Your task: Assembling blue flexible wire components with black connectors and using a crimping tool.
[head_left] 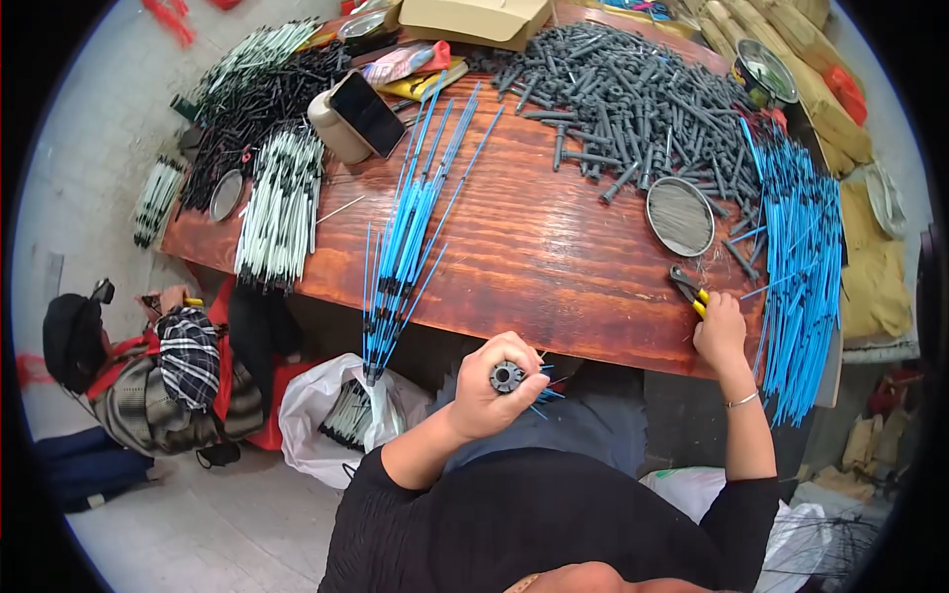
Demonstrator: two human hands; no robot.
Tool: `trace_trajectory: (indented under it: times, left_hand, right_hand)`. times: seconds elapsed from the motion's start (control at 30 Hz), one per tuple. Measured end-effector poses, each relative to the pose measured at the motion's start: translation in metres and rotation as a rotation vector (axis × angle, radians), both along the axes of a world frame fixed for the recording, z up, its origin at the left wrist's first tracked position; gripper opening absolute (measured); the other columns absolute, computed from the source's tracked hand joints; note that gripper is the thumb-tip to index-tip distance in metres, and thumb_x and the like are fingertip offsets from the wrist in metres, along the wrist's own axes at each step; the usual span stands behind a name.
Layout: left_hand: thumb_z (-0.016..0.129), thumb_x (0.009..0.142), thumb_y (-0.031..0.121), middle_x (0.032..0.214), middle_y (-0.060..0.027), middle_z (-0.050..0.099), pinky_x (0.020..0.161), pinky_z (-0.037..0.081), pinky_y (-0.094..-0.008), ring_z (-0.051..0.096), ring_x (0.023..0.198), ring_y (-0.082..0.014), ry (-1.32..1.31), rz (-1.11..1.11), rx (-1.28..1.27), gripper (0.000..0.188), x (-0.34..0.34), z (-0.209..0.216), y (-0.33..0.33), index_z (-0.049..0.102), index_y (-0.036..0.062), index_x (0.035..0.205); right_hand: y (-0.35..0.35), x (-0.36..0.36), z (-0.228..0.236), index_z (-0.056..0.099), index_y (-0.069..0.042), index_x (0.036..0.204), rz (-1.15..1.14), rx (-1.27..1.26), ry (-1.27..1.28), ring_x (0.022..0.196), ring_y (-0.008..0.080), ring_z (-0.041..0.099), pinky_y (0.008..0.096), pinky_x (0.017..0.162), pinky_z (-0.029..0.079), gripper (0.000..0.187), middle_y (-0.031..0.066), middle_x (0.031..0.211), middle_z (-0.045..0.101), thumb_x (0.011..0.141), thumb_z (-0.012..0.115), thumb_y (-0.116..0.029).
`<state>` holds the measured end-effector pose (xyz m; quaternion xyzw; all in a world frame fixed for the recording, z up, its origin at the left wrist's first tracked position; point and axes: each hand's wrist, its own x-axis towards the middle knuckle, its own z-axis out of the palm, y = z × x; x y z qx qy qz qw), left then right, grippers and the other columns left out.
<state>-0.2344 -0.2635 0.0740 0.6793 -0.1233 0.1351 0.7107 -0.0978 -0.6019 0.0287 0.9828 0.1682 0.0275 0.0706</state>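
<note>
My left hand [497, 383] is closed in front of the table edge around a dark grey round piece [506, 377] with a central hole and a notched rim. Thin blue rods [546, 395] stick out below that hand; how they join the round piece is hidden. At the table's right front edge, my right hand [722, 331] is closed on the yellow handles of a pair of pliers [689, 287], its dark jaws pointing away from me. A bundle of blue rods with black parts [410, 232] lies to the left, its near end overhanging the edge.
Grey plastic pieces [633, 99] are heaped at the back right, near a round dish of fine pins [680, 215]. Blue rods [801, 267] hang over the right edge. White rods [282, 203] and a propped phone [368, 114] are left. Another person [178, 366] sits beyond a white bag [316, 405].
</note>
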Motion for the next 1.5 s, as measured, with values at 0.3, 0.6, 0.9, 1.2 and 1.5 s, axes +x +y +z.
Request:
trace_trajectory:
  times: [0.3,0.6,0.9,1.2,1.5]
  left_hand:
    - [0.068,0.079,0.011,0.077,-0.0069,0.056,0.070,0.047,-0.0303,0.055,0.072,-0.0155,-0.017,0.108,0.024,0.026,-0.002,0.005,-0.009,0.057,-0.0022,0.098]
    - [0.072,0.077,0.021,0.084,-0.0066,0.055,0.065,0.042,-0.0249,0.051,0.070,-0.0126,0.003,0.241,0.176,0.048,-0.008,0.012,-0.012,0.054,-0.0034,0.113]
    - [0.073,0.077,0.029,0.088,-0.0090,0.058,0.067,0.043,-0.0261,0.054,0.074,-0.0142,0.017,0.223,0.180,0.050,-0.008,0.011,-0.011,0.055,-0.0029,0.111]
    - [0.072,0.077,0.026,0.084,-0.0109,0.060,0.065,0.044,-0.0276,0.056,0.071,-0.0174,-0.055,0.181,0.140,0.043,-0.006,0.006,-0.004,0.058,-0.0033,0.105]
    - [0.074,0.075,0.019,0.076,-0.0095,0.058,0.061,0.044,-0.0282,0.056,0.067,-0.0188,-0.094,-0.015,0.008,0.034,0.001,-0.002,0.009,0.060,-0.0011,0.098]
  right_hand:
    - [0.109,-0.040,0.078,0.055,-0.001,0.111,0.586,0.492,0.003,0.083,0.0303,0.060,0.0410,0.072,0.050,0.046,0.0142,0.090,0.058,0.066,0.062,-0.008]
    - [0.135,-0.030,0.108,0.060,-0.004,0.112,0.838,0.291,-0.512,0.086,0.0281,0.059,0.0459,0.084,0.047,0.039,0.0128,0.092,0.057,0.074,0.054,-0.014]
    - [0.136,-0.026,0.135,0.061,-0.005,0.111,0.929,0.167,-0.527,0.083,0.0277,0.059,0.0442,0.082,0.048,0.038,0.0128,0.090,0.057,0.075,0.054,-0.016]
    - [0.135,-0.035,0.089,0.061,-0.004,0.104,0.842,0.501,-0.362,0.070,0.0251,0.058,0.0350,0.058,0.047,0.037,0.0099,0.081,0.056,0.068,0.063,-0.012]
    - [0.157,-0.034,0.030,0.062,-0.004,0.103,0.857,0.974,-0.038,0.069,0.0263,0.058,0.0351,0.058,0.047,0.041,0.0097,0.082,0.059,0.063,0.068,-0.006]
